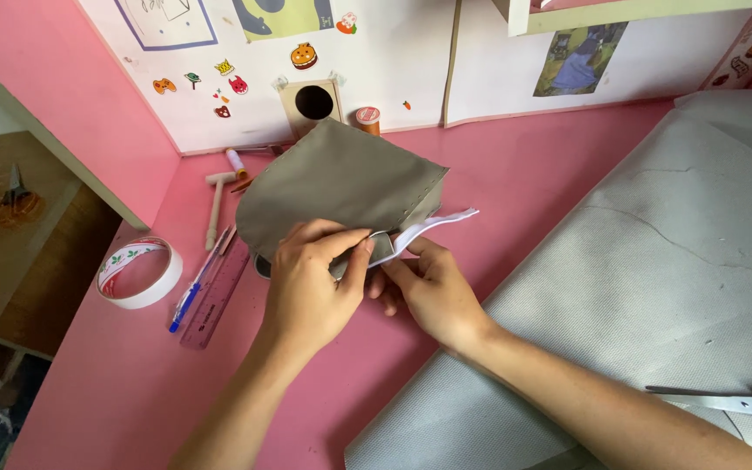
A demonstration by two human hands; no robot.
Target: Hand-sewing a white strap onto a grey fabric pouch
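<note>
Pinching white strip [433,228] against grey leather piece [332,183], both hands, pink desk [533,165]

Both hands [367,278] pinch grey leather piece [341,187]; white strip [433,228] peeling, seemingly tape backing.

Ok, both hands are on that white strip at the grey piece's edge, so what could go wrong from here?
The white strip trails loose past the right hand, so it might twist or stick crooked. The left hand pinches only one edge of the grey piece, which could slide on the pink table. The scissors lie close to the right forearm and may get bumped.
</note>
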